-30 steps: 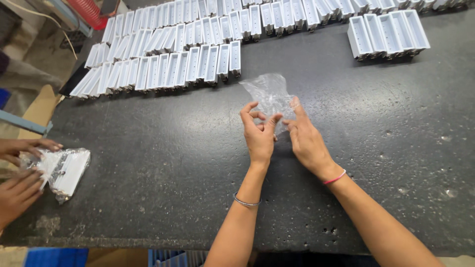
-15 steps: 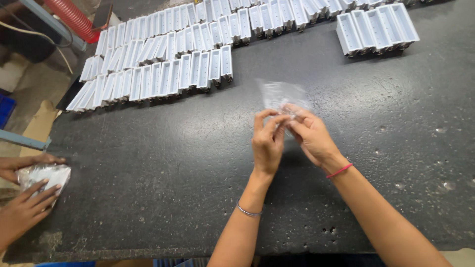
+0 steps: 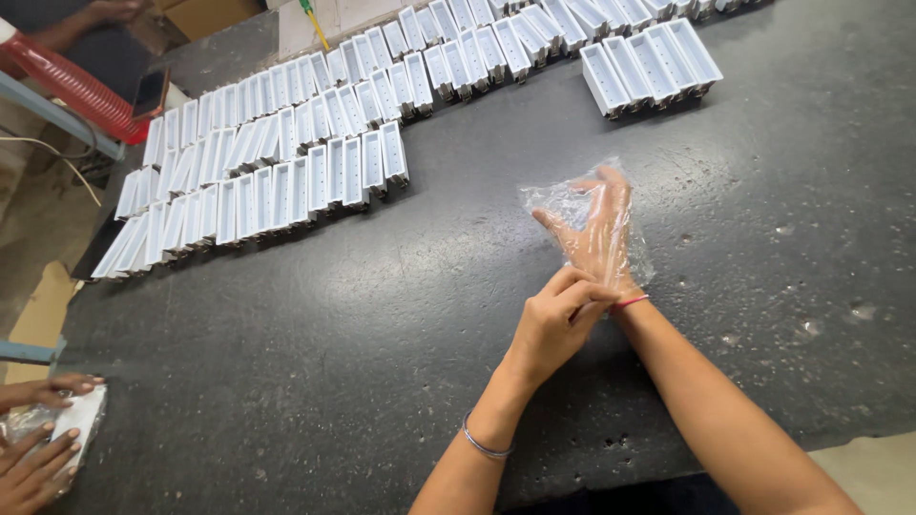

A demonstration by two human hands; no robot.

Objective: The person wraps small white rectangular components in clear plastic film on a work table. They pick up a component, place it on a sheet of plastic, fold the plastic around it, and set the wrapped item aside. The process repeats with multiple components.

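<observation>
At the centre right of the frame, the right hand, spread flat, is now sliding inside the clear plastic bag that both hands were only fingering before, while the left hand is pinching its open edge above the dark tabletop.

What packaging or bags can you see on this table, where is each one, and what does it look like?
Clear plastic bag: crinkled and see-through, pulled over the right hand, with the left hand at its open end by the wrist.
White packet in clear wrap: bottom-left table edge, flat and oblong, under another person's hands.
No labels, signs or screens visible.
</observation>
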